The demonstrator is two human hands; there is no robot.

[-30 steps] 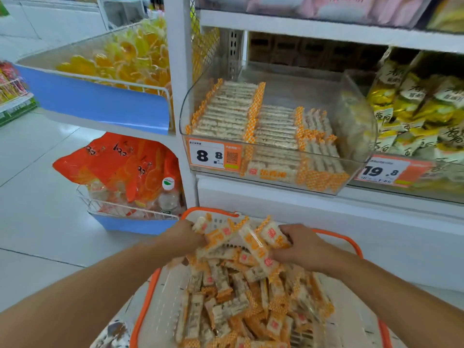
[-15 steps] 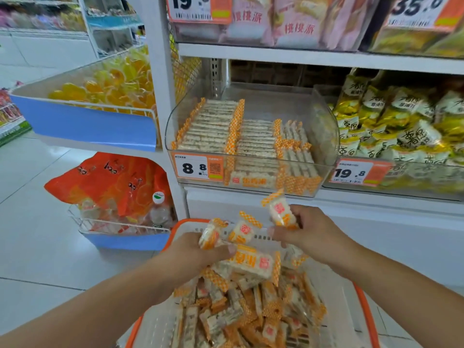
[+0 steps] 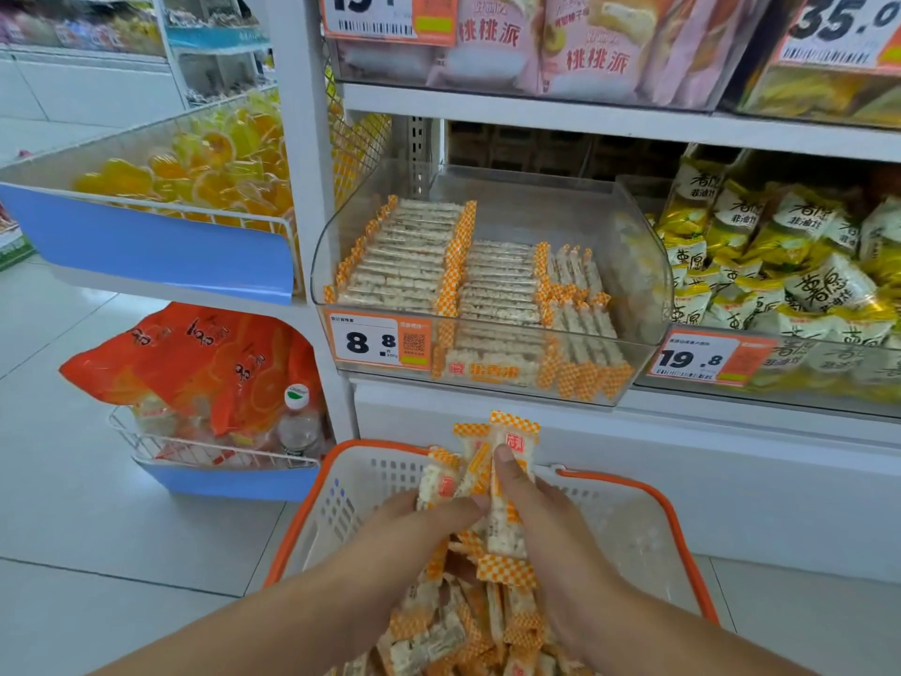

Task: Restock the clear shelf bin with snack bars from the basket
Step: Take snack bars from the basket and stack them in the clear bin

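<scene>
From your head camera, your left hand [image 3: 419, 534] and right hand [image 3: 536, 509] meet above the basket [image 3: 341, 500], both gripping a small bunch of snack bars [image 3: 492, 470] held upright; more bars lie heaped below. The clear shelf bin [image 3: 634, 265] sits just above, rows along its left, bare room at right. The bars look light and fairly stiff, in slick crinkly wrappers, so pinch across their middles, not the checkered ends.
</scene>
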